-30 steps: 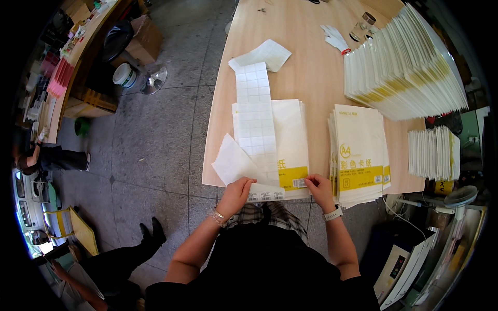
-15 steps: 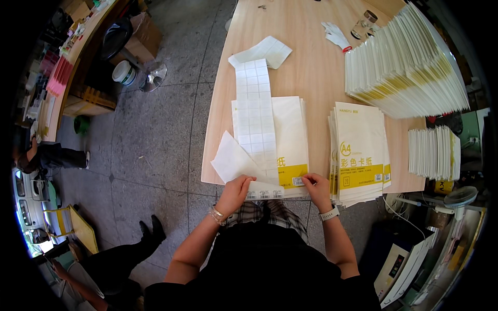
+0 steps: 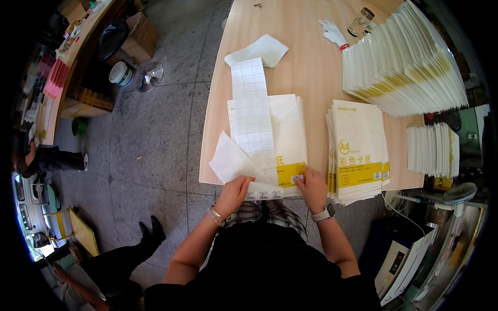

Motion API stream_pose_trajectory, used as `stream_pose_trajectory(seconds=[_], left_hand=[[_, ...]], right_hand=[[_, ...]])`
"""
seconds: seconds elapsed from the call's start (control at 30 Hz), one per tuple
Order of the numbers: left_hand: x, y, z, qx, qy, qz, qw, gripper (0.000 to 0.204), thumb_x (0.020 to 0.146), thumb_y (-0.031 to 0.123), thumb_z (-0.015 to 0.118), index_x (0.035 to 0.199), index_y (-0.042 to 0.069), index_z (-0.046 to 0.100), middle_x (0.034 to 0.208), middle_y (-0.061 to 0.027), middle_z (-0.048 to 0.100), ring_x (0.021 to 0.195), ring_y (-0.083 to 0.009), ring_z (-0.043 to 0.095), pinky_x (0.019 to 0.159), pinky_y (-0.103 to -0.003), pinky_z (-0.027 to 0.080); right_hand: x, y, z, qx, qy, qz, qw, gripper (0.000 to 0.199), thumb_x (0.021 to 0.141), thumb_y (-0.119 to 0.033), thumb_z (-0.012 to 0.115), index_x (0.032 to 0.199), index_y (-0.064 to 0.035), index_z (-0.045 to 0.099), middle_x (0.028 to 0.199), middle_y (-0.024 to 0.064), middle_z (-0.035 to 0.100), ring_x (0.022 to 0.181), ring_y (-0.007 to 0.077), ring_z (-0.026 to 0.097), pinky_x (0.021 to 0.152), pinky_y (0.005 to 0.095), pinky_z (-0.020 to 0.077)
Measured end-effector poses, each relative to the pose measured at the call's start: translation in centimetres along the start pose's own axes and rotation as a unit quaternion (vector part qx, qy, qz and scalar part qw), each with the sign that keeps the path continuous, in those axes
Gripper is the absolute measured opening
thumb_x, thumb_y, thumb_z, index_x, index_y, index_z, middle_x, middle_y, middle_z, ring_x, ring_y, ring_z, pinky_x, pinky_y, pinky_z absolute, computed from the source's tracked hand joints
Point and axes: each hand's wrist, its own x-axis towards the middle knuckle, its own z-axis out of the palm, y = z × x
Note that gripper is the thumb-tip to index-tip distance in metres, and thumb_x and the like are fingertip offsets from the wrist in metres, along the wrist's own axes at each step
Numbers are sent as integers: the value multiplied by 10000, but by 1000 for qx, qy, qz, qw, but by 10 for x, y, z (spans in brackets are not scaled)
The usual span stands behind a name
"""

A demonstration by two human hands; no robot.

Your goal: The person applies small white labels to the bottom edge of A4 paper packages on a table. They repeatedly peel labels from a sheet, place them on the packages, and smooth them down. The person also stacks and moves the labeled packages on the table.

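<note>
My left hand (image 3: 234, 194) is closed on the lower end of a long white strip of label sheet (image 3: 254, 116), which runs away from me across a packet. Printed stickers line the strip's near edge beside my fingers. Beneath it lies a white paper packet (image 3: 290, 124) with a yellow band, other packets showing under its edge. My right hand (image 3: 314, 189) rests at the packet's near right corner, thumb and forefinger apart, touching a small printed sticker (image 3: 297, 179) on the yellow band. The fingers' undersides are hidden.
To the right lies a pile of similar packets (image 3: 358, 140). Beyond it stand a long row of packets (image 3: 404, 62) and a shorter stack (image 3: 433, 150). A white glove (image 3: 332, 32) and a glass bottle (image 3: 360, 22) are farther back. Someone's legs (image 3: 119, 256) extend at lower left.
My right hand has shifted slightly left and farther over the packet's corner, its thumb and forefinger now over the sticker. My left hand stays on the strip. The whole view has shifted a little.
</note>
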Motion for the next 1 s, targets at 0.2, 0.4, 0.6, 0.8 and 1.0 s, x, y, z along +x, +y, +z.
stream_pose_trajectory(seconds=[0.2,0.4,0.6,0.8,1.0], left_hand=[[0,0,-2,-12,-24,-2,1000,225,884,154,422,932,8,586,845,-164,606,765,-299,590,679,-322,459],[-4,-5,-10,-66,8,-36,997,239,890,148,405,937,5,590,822,-142,617,732,-191,593,675,-276,449],[-8,-12,-29,-201,101,-44,973,250,909,138,386,898,-27,572,797,-44,603,730,-77,517,669,-219,422],[-8,8,-40,-221,113,-74,966,224,905,156,415,871,-7,565,704,38,511,622,-26,387,551,-182,328],[-10,8,-28,-230,87,-91,965,218,901,162,419,840,5,558,686,44,497,610,-27,387,540,-178,326]], right_hand=[[5,45,25,319,-95,150,931,258,763,-183,627,914,-7,515,693,83,530,656,174,517,596,283,422],[-2,47,17,384,-72,154,908,162,803,-124,585,887,-10,506,725,4,521,660,71,462,591,227,398],[0,53,-59,534,100,164,824,108,824,-107,562,909,-53,525,813,-18,543,731,59,469,666,203,385],[-12,198,-122,440,158,230,853,188,814,-135,573,945,-3,543,873,42,584,717,78,524,620,214,438],[-32,268,-83,-52,240,182,952,402,696,-139,676,1036,10,521,940,145,518,798,238,500,734,335,412]])
